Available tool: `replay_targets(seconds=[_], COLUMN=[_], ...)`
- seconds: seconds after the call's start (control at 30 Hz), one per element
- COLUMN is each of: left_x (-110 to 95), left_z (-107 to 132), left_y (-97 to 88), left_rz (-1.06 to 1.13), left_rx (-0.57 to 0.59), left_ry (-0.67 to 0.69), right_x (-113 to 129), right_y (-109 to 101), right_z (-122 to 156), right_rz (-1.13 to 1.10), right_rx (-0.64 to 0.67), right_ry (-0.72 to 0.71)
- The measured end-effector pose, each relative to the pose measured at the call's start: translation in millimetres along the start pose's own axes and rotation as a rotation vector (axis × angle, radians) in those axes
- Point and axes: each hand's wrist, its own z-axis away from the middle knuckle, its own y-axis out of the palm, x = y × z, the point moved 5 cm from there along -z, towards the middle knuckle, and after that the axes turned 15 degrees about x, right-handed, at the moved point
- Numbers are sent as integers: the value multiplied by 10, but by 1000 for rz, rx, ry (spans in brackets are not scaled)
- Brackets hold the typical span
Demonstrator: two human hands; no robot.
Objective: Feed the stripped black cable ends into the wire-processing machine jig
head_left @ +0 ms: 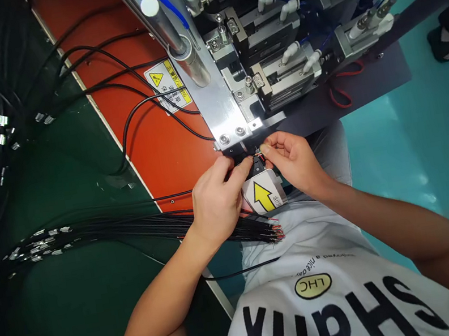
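My left hand (217, 201) reaches in from the left, thumb and fingers pinched on what looks like the end of a black cable (177, 195), mostly hidden by the hand. Thin red and pale wires (260, 156) show between my two hands. My right hand (295, 162) pinches these wires with thumb and forefinger. Both hands are at the front edge of a metal machine (222, 114), above a small black fixture (257, 167). Below that is a white plate with a yellow arrow (262, 195).
A bundle of black cables (235, 232) with bare wire ends lies under my left forearm. More cables with shiny metal connectors (43, 244) spread over the green mat (101, 303). Pneumatic cylinders (288, 83) stand behind. A person's foot (440, 44) shows at right.
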Motion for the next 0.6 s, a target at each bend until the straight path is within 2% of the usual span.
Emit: replay_targets(seconds=[0.17, 0.3, 0.4, 0.6], left_x=[-3, 7, 7, 10], left_z=[-11, -6, -3, -7], left_y=[9, 20, 20, 12], left_rz=[-51, -25, -19, -25], left_rx=[13, 22, 24, 21], left_ry=[-8, -12, -6, 0], right_x=[16, 7, 11, 34], right_y=[-4, 15, 7, 1], right_z=[-4, -10, -1, 62], right_rz=[31, -28, 48, 366], right_rx=[-7, 26, -10, -145], right_ry=[35, 91, 28, -140])
